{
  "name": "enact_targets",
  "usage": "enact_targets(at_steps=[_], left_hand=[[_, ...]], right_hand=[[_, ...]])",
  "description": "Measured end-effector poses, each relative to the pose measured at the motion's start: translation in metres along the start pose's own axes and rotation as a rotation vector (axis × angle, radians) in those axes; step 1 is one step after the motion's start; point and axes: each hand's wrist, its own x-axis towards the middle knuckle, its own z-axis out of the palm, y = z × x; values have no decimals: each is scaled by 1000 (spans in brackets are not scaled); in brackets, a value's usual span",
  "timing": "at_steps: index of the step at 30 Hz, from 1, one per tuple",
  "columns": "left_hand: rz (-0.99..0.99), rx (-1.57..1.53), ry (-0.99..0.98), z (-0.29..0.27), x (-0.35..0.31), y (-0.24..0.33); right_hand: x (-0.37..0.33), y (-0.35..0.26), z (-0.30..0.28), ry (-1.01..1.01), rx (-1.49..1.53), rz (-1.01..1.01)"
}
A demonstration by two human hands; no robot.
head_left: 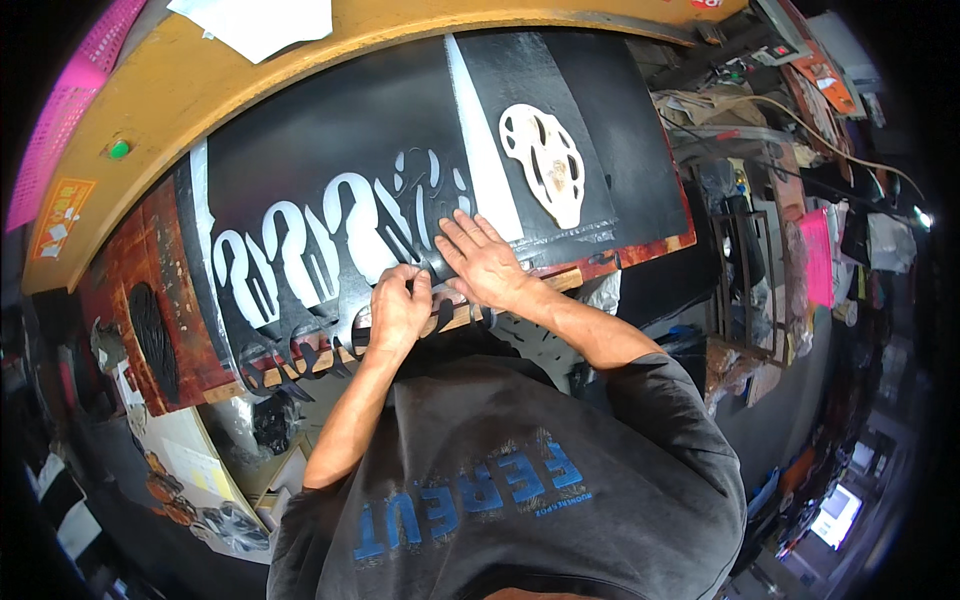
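A black sheet (pixel 330 130) lies over the work surface. A row of cut-out shapes (pixel 285 255) near its front edge shows white underneath. My left hand (pixel 400 308) is closed at that edge, its thumb and fingertips pinching the black material beside the cut shapes. To its right, my right hand (pixel 485 262) lies flat on the sheet with fingers spread, pressing next to a cut outline (pixel 420 190) whose dark pieces mostly still sit in place. Farther right on the sheet rests a cream-white cutting die (pixel 548 165) with several oval openings.
A yellow machine beam (pixel 300 62) with a green button (pixel 120 149) spans the far side. Thin black strips of offcut (pixel 300 358) hang over the front edge. Dark cut pieces (pixel 153 335) lie stacked at left. A cluttered rack (pixel 745 280) stands at right.
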Motion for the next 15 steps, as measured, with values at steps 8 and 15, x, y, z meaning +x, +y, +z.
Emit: enact_targets(at_steps=[8,15], left_hand=[[534,98,218,34,24,-15],[675,288,170,44,21,-39]], right_hand=[[38,48,-17,84,564,378],[196,163,-162,632,443,505]])
